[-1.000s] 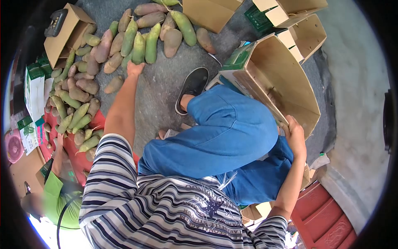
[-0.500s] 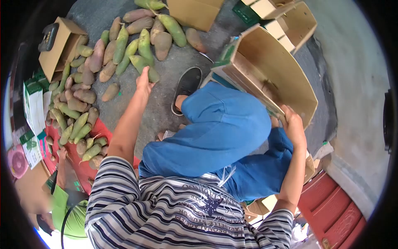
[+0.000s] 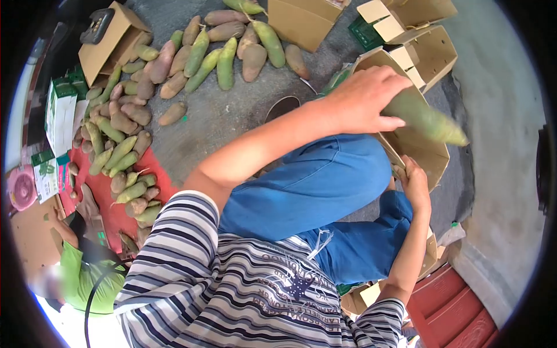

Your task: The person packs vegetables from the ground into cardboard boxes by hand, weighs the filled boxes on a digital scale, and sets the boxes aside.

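Note:
My left hand reaches across my body with thumb and fingers around one end of a green radish. The radish is blurred, and its pale tip points right, above the opening of a cardboard box. Beside my knee, my right hand grips the near edge of that same box, which is tilted. The left forearm and hand hide part of the box. On the floor ahead lie several loose green radishes and brownish-pink ones.
A heap of radishes spreads along the left, partly on a red mat. Cardboard boxes stand at the far side, with more open boxes at the upper right. A person in a green shirt is at lower left.
My left hand has lifted the green radish off the floor and carried it right, over the box. My right hand still holds the box edge.

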The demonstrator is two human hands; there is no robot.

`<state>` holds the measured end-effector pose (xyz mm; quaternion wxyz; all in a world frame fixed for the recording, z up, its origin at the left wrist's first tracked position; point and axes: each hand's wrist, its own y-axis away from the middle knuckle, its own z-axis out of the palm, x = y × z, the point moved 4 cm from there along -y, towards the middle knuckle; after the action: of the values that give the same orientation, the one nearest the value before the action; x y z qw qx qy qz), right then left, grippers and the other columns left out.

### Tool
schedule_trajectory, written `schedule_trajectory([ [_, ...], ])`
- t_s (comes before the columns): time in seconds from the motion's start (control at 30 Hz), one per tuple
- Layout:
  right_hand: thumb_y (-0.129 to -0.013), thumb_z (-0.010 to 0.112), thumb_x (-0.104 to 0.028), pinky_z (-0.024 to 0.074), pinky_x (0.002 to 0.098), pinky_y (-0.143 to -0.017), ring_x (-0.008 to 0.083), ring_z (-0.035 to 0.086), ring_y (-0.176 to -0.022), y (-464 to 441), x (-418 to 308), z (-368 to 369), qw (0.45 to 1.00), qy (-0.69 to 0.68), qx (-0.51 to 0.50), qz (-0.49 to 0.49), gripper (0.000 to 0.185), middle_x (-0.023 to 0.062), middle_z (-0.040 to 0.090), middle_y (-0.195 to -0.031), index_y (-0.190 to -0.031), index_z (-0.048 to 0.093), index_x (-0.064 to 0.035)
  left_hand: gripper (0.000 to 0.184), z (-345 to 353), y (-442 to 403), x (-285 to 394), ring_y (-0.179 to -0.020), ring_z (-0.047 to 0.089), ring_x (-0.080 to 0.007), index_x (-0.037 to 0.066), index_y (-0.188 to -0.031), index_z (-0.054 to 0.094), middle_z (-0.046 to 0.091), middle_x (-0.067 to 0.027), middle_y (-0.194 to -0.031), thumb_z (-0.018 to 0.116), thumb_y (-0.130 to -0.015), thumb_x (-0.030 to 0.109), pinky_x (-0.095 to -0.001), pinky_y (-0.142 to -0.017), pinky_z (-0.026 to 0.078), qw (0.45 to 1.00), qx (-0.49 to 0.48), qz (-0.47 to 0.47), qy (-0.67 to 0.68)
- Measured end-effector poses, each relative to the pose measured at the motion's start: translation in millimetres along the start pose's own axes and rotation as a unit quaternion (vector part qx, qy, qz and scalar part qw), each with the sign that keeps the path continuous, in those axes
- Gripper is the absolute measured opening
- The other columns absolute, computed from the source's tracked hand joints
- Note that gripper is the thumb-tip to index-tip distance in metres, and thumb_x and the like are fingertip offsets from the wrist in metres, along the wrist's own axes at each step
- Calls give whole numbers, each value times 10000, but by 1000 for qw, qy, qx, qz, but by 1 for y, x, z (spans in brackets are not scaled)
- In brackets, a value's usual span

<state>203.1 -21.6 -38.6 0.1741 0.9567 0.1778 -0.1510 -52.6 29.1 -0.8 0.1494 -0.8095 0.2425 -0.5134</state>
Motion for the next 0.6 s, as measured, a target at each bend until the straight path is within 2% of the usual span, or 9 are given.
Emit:
schedule_trajectory([
  [0.07,-818,603,-67,459,413,-746,384,577,-898,-1,-4,-2,1000,-2,-9,4,214,189,603,-943,-1025,567,-25,522,-8,6,-4,-1034,537,-310,44,-1164,528,554,-149,-1094,717,-729,263,-390,-889,439,996,88,18,-8],
  [0.13,-819,606,-70,460,407,-748,380,579,-895,0,-2,1,1000,0,-20,7,223,186,604,-947,-1034,567,-23,428,-28,24,-36,-1005,558,-286,34,-1109,566,575,-140,-1067,693,-757,243,-371,-869,448,989,142,-48,-13],
  [0.23,-820,609,-75,459,402,-742,377,578,-879,1,4,3,1000,7,-24,5,221,181,601,-936,-1031,568,-22,311,-58,84,-124,-955,580,-257,21,-1037,595,604,-132,-995,653,-783,191,-356,-832,462,953,214,-183,-110],
  [0.3,-818,610,-75,457,401,-730,377,575,-861,2,-1,0,1000,0,-2,12,206,178,595,-915,-1013,567,-22,283,-80,140,-188,-915,586,-275,19,-1005,600,603,-155,-967,649,-776,177,-356,-829,465,909,239,-237,-246],
  [0.4,-819,610,-72,451,396,-714,377,567,-833,-1,4,1,1000,-2,-8,2,180,181,580,-888,-985,565,-19,343,-111,217,-250,-996,539,-366,-16,-1022,562,582,-226,-1015,634,-740,167,-416,-889,428,841,238,-379,-304],
  [0.43,-820,610,-73,450,394,-711,377,563,-828,-2,2,0,1000,-6,-14,4,176,183,577,-885,-981,565,-19,364,-109,224,-259,-991,536,-372,-9,-1032,559,579,-231,-1020,643,-734,182,-422,-883,426,843,233,-367,-317],
  [0.47,-821,610,-74,449,392,-708,377,560,-823,-2,-2,-2,1000,-11,-20,7,171,184,574,-882,-976,565,-18,448,-122,259,-286,-1038,526,-376,-17,-1104,535,562,-246,-1078,653,-731,202,-417,-916,418,808,215,-461,-296],
  [0.5,-822,609,-75,448,390,-705,378,557,-817,-3,-4,-3,999,-16,-26,9,167,186,570,-879,-972,565,-17,514,-126,278,-306,-1083,513,-376,-39,-1146,508,546,-255,-1128,666,-733,224,-411,-942,407,786,206,-506,-289],
  [0.6,-824,612,-81,445,388,-696,381,548,-806,-5,3,0,999,-6,-35,9,162,188,566,-875,-965,566,-16,678,-125,303,-337,-1190,465,-356,-92,-1235,431,494,-265,-1247,703,-733,273,-389,-997,377,750,204,-588,-224],
])
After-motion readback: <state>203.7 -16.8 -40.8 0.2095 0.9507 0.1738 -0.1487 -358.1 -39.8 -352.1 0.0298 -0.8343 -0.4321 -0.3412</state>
